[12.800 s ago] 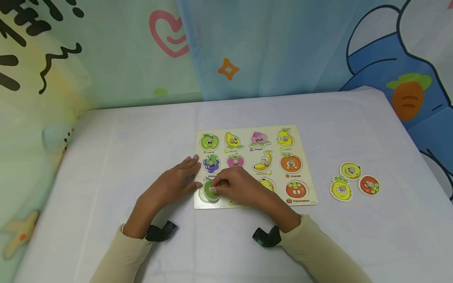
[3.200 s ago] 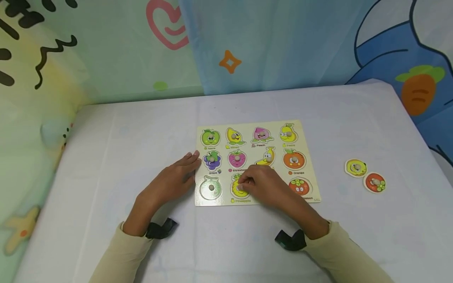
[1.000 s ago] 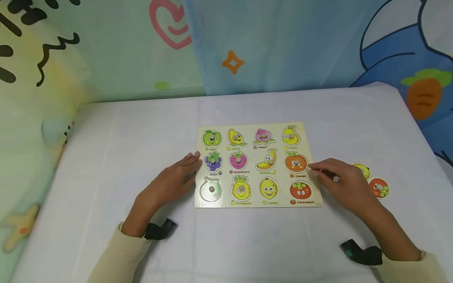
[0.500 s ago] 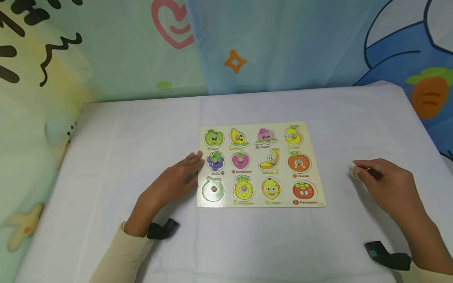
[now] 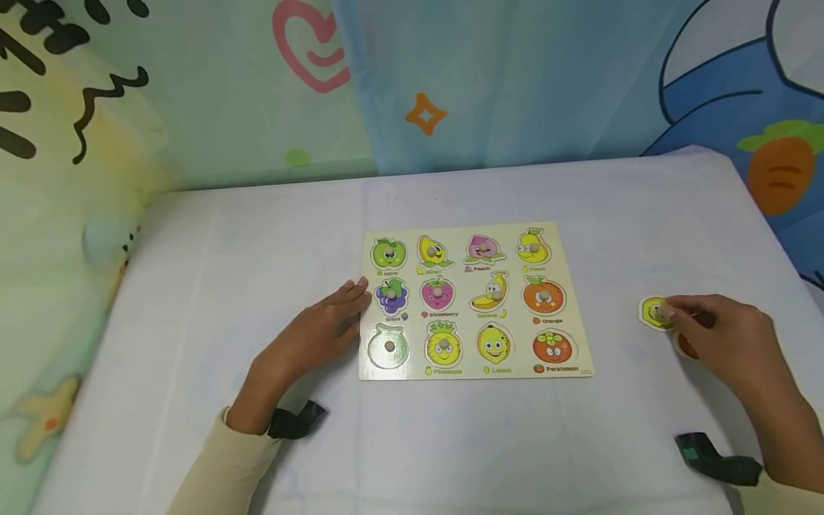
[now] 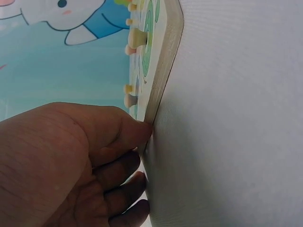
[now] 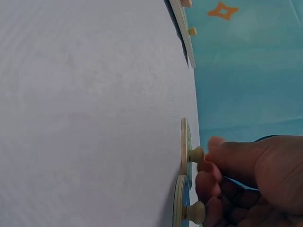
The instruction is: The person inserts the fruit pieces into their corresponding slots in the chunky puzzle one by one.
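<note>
A fruit puzzle board (image 5: 473, 372) lies on the white-covered table. Most of its fruit pieces have knobs; the lemon (image 5: 494, 343) and persimmon (image 5: 552, 347) pictures show no knob. My left hand (image 5: 315, 329) rests at the board's left edge, its thumb (image 6: 128, 132) touching the rim in the left wrist view. Off to the right, my right hand (image 5: 727, 336) pinches at the knob (image 7: 196, 154) of a loose yellow lemon piece (image 5: 650, 313), thumb and forefinger at the knob's end. Partly under this hand lies a loose red persimmon piece (image 5: 685, 347), its knob hidden in the head view.
The pineapple piece (image 5: 444, 345) sits in the bottom row, beside a glare-washed green piece (image 5: 388, 347) at the corner. Behind the table hangs a cartoon-printed curtain (image 5: 515, 86). A black wrist mount (image 5: 717, 461) sits below my right hand.
Earlier the right hand set down the green piece, then the pineapple. It has since moved right, off the board, to the loose lemon piece, which has shifted slightly. The left hand stays put.
</note>
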Motion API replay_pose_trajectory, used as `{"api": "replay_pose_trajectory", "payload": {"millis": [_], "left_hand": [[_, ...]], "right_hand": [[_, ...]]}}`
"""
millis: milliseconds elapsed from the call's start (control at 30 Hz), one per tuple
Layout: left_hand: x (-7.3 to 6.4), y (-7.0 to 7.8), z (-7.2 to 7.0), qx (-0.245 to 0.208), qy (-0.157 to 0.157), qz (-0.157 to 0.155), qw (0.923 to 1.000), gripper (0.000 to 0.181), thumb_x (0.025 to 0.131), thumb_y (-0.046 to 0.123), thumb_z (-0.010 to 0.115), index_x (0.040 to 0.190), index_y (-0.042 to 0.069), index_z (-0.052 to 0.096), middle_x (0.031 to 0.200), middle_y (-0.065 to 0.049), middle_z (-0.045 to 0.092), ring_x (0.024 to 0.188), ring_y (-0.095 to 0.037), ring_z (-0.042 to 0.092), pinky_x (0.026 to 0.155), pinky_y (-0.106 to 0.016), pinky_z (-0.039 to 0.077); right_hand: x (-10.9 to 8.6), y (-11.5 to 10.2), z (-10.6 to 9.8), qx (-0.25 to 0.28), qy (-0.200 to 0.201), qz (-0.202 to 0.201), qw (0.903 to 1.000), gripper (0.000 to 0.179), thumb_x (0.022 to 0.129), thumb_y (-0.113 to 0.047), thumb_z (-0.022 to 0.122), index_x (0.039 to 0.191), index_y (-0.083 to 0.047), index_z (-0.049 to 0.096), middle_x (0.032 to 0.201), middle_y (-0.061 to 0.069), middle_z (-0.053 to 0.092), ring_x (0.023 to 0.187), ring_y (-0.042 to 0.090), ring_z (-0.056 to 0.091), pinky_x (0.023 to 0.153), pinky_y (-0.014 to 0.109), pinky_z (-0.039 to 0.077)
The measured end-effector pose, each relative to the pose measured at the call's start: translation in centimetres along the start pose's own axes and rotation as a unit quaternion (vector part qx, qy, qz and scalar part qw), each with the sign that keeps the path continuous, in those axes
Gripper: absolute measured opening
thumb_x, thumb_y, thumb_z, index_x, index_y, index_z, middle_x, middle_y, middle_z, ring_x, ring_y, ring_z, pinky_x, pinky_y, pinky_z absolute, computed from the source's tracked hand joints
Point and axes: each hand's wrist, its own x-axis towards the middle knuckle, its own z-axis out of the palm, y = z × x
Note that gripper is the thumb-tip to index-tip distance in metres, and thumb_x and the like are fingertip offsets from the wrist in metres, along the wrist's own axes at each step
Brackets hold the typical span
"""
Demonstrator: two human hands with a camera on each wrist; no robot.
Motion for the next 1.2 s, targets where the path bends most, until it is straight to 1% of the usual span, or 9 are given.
{"api": "replay_pose_trajectory", "payload": {"millis": [133,267,433,633,800,867,933,1033,1200], "left_hand": [[0.0,-0.2,0.1,0.0,0.003,0.001,1.0,0.05,0.093,0.01,0.064,0.141,0.002,0.05,0.152,-0.007,0.036,0.141,-0.024,0.031,0.112,-0.041,0.031],[0.0,-0.2,0.2,-0.003,0.003,0.002,1.0,0.05,0.094,0.01,0.064,0.141,0.002,0.05,0.153,-0.007,0.035,0.141,-0.024,0.03,0.112,-0.042,0.031],[0.0,-0.1,0.2,-0.006,0.001,0.001,1.0,0.05,0.094,0.011,0.064,0.141,0.002,0.049,0.153,-0.007,0.035,0.142,-0.024,0.03,0.111,-0.043,0.031],[0.1,-0.1,0.0,-0.006,0.002,0.003,1.0,0.051,0.094,0.011,0.064,0.142,0.003,0.049,0.153,-0.007,0.035,0.142,-0.024,0.029,0.112,-0.043,0.031],[0.0,0.0,0.0,-0.005,0.001,0.002,1.0,0.051,0.094,0.011,0.064,0.142,0.002,0.049,0.153,-0.008,0.035,0.142,-0.025,0.03,0.112,-0.043,0.031],[0.0,0.1,0.0,-0.006,0.001,0.002,1.0,0.05,0.094,0.011,0.064,0.141,0.002,0.049,0.153,-0.008,0.035,0.142,-0.025,0.03,0.112,-0.043,0.031],[0.0,0.1,0.0,-0.008,0.002,0.001,1.0,0.05,0.094,0.01,0.064,0.141,0.002,0.05,0.153,-0.008,0.035,0.141,-0.025,0.03,0.112,-0.043,0.031],[-0.1,0.1,0.0,-0.008,0.004,0.005,0.9999,0.05,0.093,0.009,0.064,0.14,0.001,0.05,0.152,-0.009,0.036,0.141,-0.026,0.031,0.112,-0.043,0.031],[0.0,0.2,-0.1,-0.004,0.005,0.007,1.0,0.05,0.093,0.008,0.064,0.14,0.0,0.05,0.152,-0.01,0.036,0.141,-0.026,0.031,0.112,-0.043,0.031]], "right_hand": [[0.0,-0.2,0.0,-0.006,-0.014,-0.006,0.9999,0.04,0.096,-0.02,0.064,0.115,0.014,0.062,0.09,0.029,0.064,0.07,0.031,0.055,0.045,0.029,0.042],[0.1,-0.4,0.0,-0.011,-0.022,0.005,0.9997,0.04,0.098,-0.023,0.061,0.113,0.014,0.061,0.083,0.024,0.064,0.065,0.028,0.054,0.043,0.03,0.042],[0.5,-0.6,0.2,-0.028,-0.025,0.007,0.9993,0.032,0.094,-0.016,0.065,0.108,0.013,0.063,0.087,0.026,0.063,0.072,0.033,0.053,0.044,0.031,0.044],[0.8,-0.8,0.4,-0.035,-0.024,-0.004,0.9991,0.024,0.091,-0.007,0.067,0.105,0.013,0.064,0.094,0.029,0.061,0.08,0.038,0.052,0.053,0.04,0.047],[0.3,-1.4,0.6,0.004,-0.015,-0.036,0.9992,0.025,0.089,-0.004,0.069,0.109,0.011,0.065,0.105,0.032,0.062,0.091,0.043,0.054,0.068,0.052,0.049],[0.1,-1.6,0.7,0.022,-0.012,-0.052,0.9983,0.025,0.089,-0.005,0.07,0.11,0.009,0.067,0.109,0.031,0.063,0.096,0.043,0.056,0.071,0.045,0.05],[-0.1,-1.9,0.6,0.039,-0.012,-0.066,0.997,0.024,0.089,-0.005,0.07,0.11,0.006,0.068,0.111,0.028,0.064,0.101,0.043,0.057,0.073,0.03,0.049],[-0.3,-2.3,0.5,0.06,-0.015,-0.079,0.995,0.023,0.09,-0.007,0.07,0.111,0.002,0.07,0.112,0.024,0.065,0.103,0.04,0.058,0.068,0.01,0.039],[-0.7,-3.2,0.4,0.078,-0.025,-0.087,0.9928,0.023,0.09,-0.009,0.07,0.112,-0.001,0.071,0.113,0.019,0.066,0.105,0.037,0.058,0.069,0.005,0.037]]}}
